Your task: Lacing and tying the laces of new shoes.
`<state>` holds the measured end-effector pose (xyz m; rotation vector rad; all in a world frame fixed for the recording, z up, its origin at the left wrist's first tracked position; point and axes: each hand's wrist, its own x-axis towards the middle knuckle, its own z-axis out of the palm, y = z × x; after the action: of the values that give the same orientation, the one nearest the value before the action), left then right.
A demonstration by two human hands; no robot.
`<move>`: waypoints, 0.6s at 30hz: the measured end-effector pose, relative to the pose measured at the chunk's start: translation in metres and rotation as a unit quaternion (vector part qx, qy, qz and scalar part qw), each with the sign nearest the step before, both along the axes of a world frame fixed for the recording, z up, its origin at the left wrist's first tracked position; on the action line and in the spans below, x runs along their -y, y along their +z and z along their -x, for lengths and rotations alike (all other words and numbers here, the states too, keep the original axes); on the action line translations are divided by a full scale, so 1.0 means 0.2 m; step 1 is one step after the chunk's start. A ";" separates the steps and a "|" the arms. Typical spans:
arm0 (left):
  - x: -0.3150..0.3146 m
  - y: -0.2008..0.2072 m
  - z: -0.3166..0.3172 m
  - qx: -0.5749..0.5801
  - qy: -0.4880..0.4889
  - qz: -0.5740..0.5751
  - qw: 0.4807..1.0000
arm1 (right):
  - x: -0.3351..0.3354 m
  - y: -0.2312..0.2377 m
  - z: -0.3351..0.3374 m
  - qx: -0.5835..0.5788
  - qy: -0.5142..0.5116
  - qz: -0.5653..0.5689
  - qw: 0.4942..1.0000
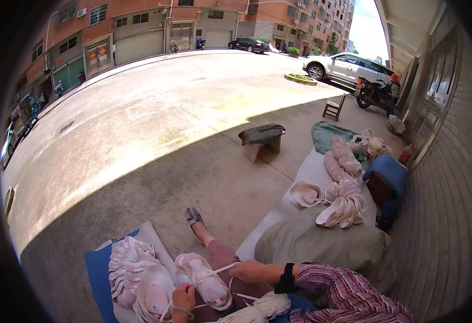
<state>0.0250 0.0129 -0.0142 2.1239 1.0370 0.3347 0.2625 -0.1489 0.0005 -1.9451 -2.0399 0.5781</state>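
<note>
The person sits on the pavement with a pale pink, soft-looking shoe upper (203, 280) lying across the lap, near the lower edge of the view. Its long axis runs from upper left to lower right, and which end is the toe cannot be told. A thin white cord (217, 272) crosses it and runs on toward the right hand (249, 271). That hand rests just right of the upper, its fingers curled and pinched on the cord. The left hand (183, 299) lies below the upper at the bottom edge, fingers closed around a loop of the same cord and touching a second pink upper (158, 299).

A bundle of white cord (263, 307) lies under the right forearm, which wears a black wristband (287, 278) and a striped red sleeve (349, 296).

To the left, one stack of pink and white uppers (128, 264) sits on a blue mat (98, 280); the pieces are too packed to count. To the right, along the wall edge of a pale grey sheet (311, 172), three more heaps of pink uppers (344, 204) lie in a row, beside one blue-padded seat (389, 172). One low wooden stool draped with dark cloth (261, 141) stands apart on the concrete.
</note>
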 end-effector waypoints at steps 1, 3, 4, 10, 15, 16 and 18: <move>-0.01 -0.01 0.00 -0.006 -0.004 0.012 1.000 | 0.02 0.03 0.02 -0.010 -0.013 0.009 1.000; -0.02 -0.02 0.00 -0.012 -0.010 0.023 1.000 | 0.03 0.06 0.05 0.002 -0.004 0.006 1.000; -0.02 -0.04 0.01 -0.033 -0.018 0.016 0.999 | 0.04 0.06 0.06 0.011 0.005 0.002 1.000; -0.08 -0.18 0.02 -0.040 -0.019 0.028 0.999 | -0.02 -0.02 0.07 0.001 0.055 -0.051 0.997; -0.03 0.03 -0.05 -0.016 0.089 0.288 0.953 | 0.00 -0.06 0.04 -0.068 -0.005 -0.025 0.997; -0.04 -0.01 -0.03 0.041 0.098 0.327 0.939 | 0.00 -0.06 0.04 -0.087 -0.022 -0.030 0.996; -0.03 -0.05 -0.01 0.101 0.108 0.365 0.919 | 0.00 -0.05 0.05 -0.052 0.002 -0.027 0.998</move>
<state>0.0280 0.0198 -0.0252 1.2831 1.0635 0.2151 0.2524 -0.1495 -0.0090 -1.8413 -1.9744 0.6053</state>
